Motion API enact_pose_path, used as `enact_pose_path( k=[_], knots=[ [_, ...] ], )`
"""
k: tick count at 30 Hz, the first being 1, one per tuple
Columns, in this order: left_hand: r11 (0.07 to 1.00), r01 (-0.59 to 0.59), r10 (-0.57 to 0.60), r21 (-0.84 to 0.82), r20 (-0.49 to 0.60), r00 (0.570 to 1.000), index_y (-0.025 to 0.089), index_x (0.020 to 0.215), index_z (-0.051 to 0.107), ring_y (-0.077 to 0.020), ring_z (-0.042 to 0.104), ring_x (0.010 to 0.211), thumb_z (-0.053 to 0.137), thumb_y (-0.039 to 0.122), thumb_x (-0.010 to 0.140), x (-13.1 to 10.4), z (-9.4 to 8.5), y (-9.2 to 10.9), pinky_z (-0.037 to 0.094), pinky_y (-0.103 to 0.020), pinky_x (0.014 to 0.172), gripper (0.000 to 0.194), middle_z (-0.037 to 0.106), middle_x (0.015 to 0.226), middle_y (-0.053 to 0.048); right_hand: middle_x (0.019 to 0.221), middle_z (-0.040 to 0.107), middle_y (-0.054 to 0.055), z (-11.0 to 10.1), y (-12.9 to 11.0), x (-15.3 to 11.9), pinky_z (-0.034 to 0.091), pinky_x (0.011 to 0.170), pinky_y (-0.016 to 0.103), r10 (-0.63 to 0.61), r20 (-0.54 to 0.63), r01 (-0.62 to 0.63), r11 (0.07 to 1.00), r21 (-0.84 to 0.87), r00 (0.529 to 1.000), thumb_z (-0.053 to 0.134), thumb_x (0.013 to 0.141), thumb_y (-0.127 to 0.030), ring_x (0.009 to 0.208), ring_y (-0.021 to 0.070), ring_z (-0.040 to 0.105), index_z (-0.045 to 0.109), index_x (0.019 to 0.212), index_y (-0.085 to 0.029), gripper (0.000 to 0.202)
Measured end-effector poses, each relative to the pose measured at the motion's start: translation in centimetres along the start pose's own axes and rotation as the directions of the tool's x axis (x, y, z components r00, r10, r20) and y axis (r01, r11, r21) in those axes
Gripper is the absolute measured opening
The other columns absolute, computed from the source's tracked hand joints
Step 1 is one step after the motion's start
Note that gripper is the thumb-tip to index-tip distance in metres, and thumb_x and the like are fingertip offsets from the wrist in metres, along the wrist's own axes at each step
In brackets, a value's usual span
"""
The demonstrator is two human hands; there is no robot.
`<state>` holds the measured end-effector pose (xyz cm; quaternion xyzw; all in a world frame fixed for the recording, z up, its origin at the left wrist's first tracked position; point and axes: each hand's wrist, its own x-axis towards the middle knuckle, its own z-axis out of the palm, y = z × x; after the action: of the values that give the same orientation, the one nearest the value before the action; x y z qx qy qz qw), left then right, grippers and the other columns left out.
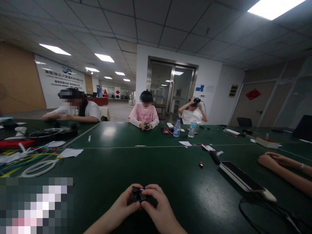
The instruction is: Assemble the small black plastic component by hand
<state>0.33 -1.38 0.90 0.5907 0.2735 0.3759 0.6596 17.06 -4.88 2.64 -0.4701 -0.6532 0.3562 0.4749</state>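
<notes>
At the bottom middle, my left hand and my right hand meet around a small black object just above the dark green table. My left thumb and fingers pinch its left side. The fingers of my right hand are curled over its right side, with the thumb below. Something small and shiny shows at its top between the fingertips. The fingers hide part of the object, and its exact kind cannot be made out.
Cables and papers lie at the left. Two water bottles stand near the far edge. A silver-edged device and black cable lie at the right, near another person's hands. Three people sit across the table.
</notes>
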Motion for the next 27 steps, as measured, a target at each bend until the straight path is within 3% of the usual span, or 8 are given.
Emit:
enact_pose_path(
  k=[10, 19, 27],
  knots=[
    [1.0, -0.001, 0.001, 0.016, 0.045, 0.999, 0.024, 0.105, 0.049, -0.0202, 0.053, 0.086, 0.067, 0.04, 0.068, 0.12, -0.73, -0.53, 0.04, -0.033, 0.072, 0.043, 0.055, 0.094, -0.003, 0.105, 0.059, 0.005, 0.1, -0.1, -0.05, 0.039, 0.092, 0.038, 0.046, 0.009, -0.046, 0.999, 0.022, 0.999, 0.064, 0.068, -0.018, 0.102, 0.0224, 0.055, 0.067, 0.087, -0.025, 0.021],
    [0.999, 0.049, -0.049, -0.005, -0.026, 0.998, 0.024, 0.104, 0.05, -0.0196, 0.054, 0.08, 0.069, 0.04, 0.065, -0.05, -0.45, -0.03, 0.04, -0.033, 0.069, 0.046, 0.057, 0.095, -0.004, 0.105, 0.062, 0.004, -0.11, 0.35, -0.09, 0.041, 0.09, 0.039, -0.006, -0.009, 0.006, 0.999, 0.045, 1.0, 0.064, 0.067, -0.016, 0.101, 0.0225, 0.056, 0.062, 0.102, -0.027, 0.037],
    [0.998, 0.041, -0.042, -0.05, -0.019, 0.999, 0.024, 0.103, 0.05, -0.0189, 0.056, 0.08, 0.072, 0.034, 0.063, 0.01, -0.47, -0.45, 0.042, -0.035, 0.072, 0.047, 0.058, 0.092, -0.003, 0.105, 0.061, 0.005, -0.23, 0.64, 0.05, 0.04, 0.092, 0.039, -0.008, 0.005, 0.007, 0.998, 0.056, 1.0, 0.062, 0.07, -0.016, 0.102, 0.0212, 0.057, 0.068, 0.089, -0.026, 0.022]
  ],
)
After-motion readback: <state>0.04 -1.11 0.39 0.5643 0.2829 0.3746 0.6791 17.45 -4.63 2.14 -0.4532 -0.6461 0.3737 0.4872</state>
